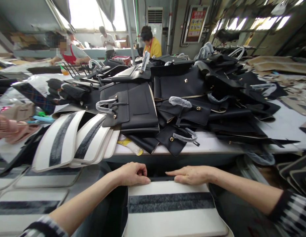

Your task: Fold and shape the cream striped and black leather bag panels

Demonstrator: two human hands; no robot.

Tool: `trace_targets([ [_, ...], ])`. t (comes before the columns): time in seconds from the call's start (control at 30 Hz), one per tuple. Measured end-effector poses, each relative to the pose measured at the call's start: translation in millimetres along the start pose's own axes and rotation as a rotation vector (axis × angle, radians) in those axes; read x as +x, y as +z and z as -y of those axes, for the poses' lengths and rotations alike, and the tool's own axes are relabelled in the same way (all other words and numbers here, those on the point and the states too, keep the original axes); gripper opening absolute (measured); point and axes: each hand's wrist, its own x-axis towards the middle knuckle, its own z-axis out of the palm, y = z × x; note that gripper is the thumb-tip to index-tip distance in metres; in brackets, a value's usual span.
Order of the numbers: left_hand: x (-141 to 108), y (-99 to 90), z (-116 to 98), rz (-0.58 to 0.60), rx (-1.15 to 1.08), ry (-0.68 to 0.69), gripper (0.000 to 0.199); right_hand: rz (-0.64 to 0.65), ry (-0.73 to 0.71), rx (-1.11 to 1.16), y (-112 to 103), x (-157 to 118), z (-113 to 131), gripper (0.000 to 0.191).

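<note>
A white panel (172,223) with a dark grey band across it lies below my hands, close to my body. Black material shows along its far edge and at its sides. My left hand (133,174) is at the panel's far left edge, its fingers curled and the thumb near the edge; whether it pinches the black material is hidden. My right hand (192,174) lies palm down over the far right edge, fingers stretched out towards the left hand. The two hands are apart.
Black leather bag pieces (140,102) with plastic-wrapped handles are heaped on the white table (207,143). Striped white panels (59,141) overhang its left front edge, with more panels (27,207) at lower left. Several people are at the back, one in yellow (155,47).
</note>
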Motion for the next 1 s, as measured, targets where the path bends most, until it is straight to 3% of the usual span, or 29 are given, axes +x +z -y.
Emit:
trace_targets([
  [0.23,9.4,7.5,-2.3,0.024,0.01,0.046,0.034,-0.036,0.057,0.05,-6.1,-16.7,-22.4,0.047],
  [0.5,21.2,8.3,0.7,0.038,0.051,0.038,0.034,-0.014,0.042,0.047,-2.9,3.9,-9.3,0.048],
  [0.6,25.9,12.7,-8.6,0.001,0.066,0.049,0.032,-0.04,0.028,0.022,2.4,13.8,-2.6,0.05],
  [0.77,26.6,27.3,-39.9,-0.158,0.099,0.162,0.026,-0.217,0.101,-0.076,18.7,18.1,19.5,0.048],
  [0.83,15.8,35.3,-51.5,-0.242,0.104,0.231,0.021,-0.37,0.085,-0.083,27.4,6.1,26.9,0.046],
  [0.87,7.4,40.2,-56.2,-0.294,0.102,0.27,0.018,-0.51,0.057,-0.075,33.5,-3.9,27.3,0.045],
  [0.93,-13.0,53.1,-64.3,-0.38,0.096,0.355,0.017,-0.891,0.007,0.019,52.4,-28.9,18.3,0.047],
  [1.0,-33.6,70.6,-72.8,-0.391,0.093,0.446,0.017,-1.323,0.03,0.33,83.4,-53.0,-3.1,0.048],
])
